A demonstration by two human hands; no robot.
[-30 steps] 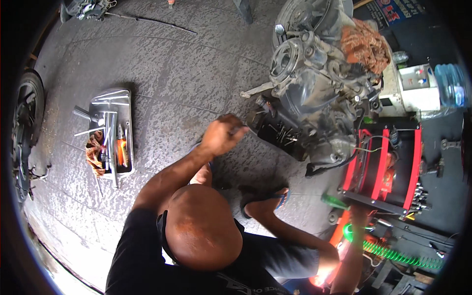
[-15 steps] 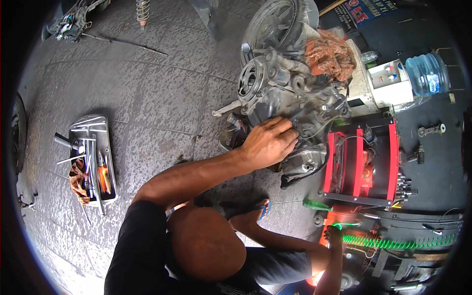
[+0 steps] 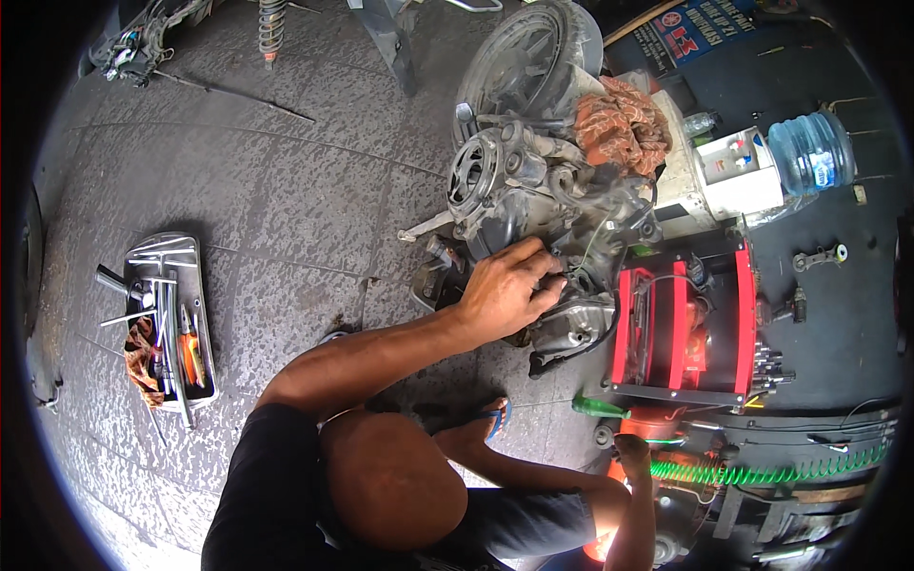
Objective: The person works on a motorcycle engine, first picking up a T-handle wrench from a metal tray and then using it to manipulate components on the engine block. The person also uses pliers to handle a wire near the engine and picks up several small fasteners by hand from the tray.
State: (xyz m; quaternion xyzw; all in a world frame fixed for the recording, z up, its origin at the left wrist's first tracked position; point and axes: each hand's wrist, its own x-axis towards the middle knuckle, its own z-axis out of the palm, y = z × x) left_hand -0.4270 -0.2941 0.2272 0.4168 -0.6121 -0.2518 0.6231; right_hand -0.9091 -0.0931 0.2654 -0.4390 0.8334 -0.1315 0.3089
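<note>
My left hand point(image 3: 511, 288) is bent over a dirty grey scooter engine point(image 3: 533, 205), its fingers curled down at the near side of the casing. A small dark piece shows between thumb and fingers, too hidden to name. My right hand point(image 3: 632, 455) is low on the right, closed, beside the orange compressor point(image 3: 650, 424) and the near end of a green coiled air hose point(image 3: 752, 473). What its fingers hold, if anything, is hidden.
A wheel point(image 3: 528, 62) and an orange patterned cloth point(image 3: 621, 127) are beyond the engine. A red-and-black tool rack point(image 3: 678, 328) stands right of it, near a water dispenser point(image 3: 738, 171). On the left floor lies a tool tray point(image 3: 208, 328). My bare knee point(image 3: 392, 481) rises below.
The whole view has shifted a little to the left. My left hand stays at the engine, its fingers slightly more bunched. My right hand has turned, showing more of its back.
</note>
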